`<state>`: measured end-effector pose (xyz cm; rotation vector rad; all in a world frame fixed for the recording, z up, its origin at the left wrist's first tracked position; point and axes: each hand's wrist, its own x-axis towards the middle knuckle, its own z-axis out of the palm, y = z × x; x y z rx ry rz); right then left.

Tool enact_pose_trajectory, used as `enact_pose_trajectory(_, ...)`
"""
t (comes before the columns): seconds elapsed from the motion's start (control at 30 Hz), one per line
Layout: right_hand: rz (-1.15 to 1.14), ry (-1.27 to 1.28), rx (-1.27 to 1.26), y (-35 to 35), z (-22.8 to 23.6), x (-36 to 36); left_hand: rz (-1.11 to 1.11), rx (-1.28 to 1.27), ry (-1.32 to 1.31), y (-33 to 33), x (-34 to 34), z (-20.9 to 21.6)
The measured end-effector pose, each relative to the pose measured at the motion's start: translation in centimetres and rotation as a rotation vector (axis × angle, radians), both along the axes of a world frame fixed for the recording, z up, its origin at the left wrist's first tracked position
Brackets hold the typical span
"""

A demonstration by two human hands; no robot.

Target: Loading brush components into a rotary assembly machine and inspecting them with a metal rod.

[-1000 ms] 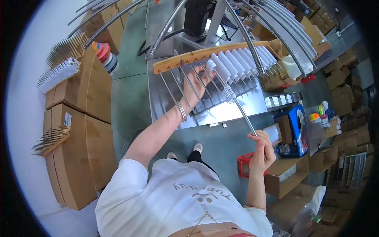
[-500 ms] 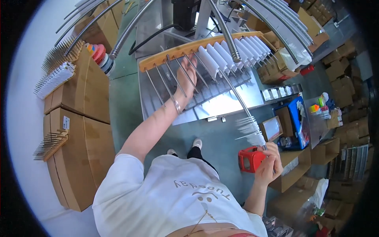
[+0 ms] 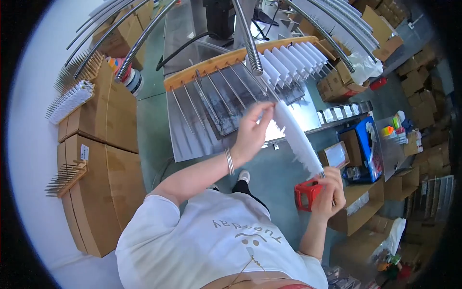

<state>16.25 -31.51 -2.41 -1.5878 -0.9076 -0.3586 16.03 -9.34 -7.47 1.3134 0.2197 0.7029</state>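
Observation:
A white sleeve (image 3: pixel 299 139) with a ragged, fringed edge lies stretched along a slim metal rod that slants from the upper middle down to the right. With thumb and fingers pinched, my left hand (image 3: pixel 251 132) grips the upper end of this sleeve. My right hand (image 3: pixel 329 193) is closed around the rod at the sleeve's lower end, and the fingers hide that end. Beyond them a wooden rack bar (image 3: pixel 216 67) carries a row of metal rods pointing toward me. The rods at its left are bare; several at its right carry white sleeves (image 3: pixel 293 60).
The rack lies on a metal table (image 3: pixel 185 149). Spring-like metal rods (image 3: pixel 248 38) arch overhead. Cardboard boxes (image 3: pixel 108 192) stacked at the left hold more pin racks (image 3: pixel 67 179). A red stool (image 3: pixel 306 195), a blue crate (image 3: pixel 368 149) and open cartons (image 3: pixel 361 204) stand at the right.
My left hand has left the rack's bare rods and come right and nearer, onto the sleeve's upper end. The sleeve, bunched by my right hand before, now extends up along the rod.

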Motion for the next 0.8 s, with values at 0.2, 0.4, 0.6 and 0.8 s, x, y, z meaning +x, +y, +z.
enact_pose_trajectory(0.2, -0.049, 0.002, -0.034, -1.1, 0.5, -0.2, -0.014, 0.183, -0.05, -1.5, 0.9, 0.2)
enact_pose_trajectory(0.4, -0.012, 0.014, -0.114, 3.8, 0.7, 2.5, 0.271, -0.323, -0.216, 2.6, 4.7, 0.2)
enact_pose_trajectory(0.6, 0.011, 0.089, -0.067, 5.1, 0.5, 3.0, 0.23, -0.438, -0.134, 4.5, 6.4, -0.2)
enact_pose_trajectory(0.8, 0.038, 0.175, -0.021, 3.2, 0.4, 2.9, 0.211, -0.406, -0.216, 3.9, 6.4, -1.1)
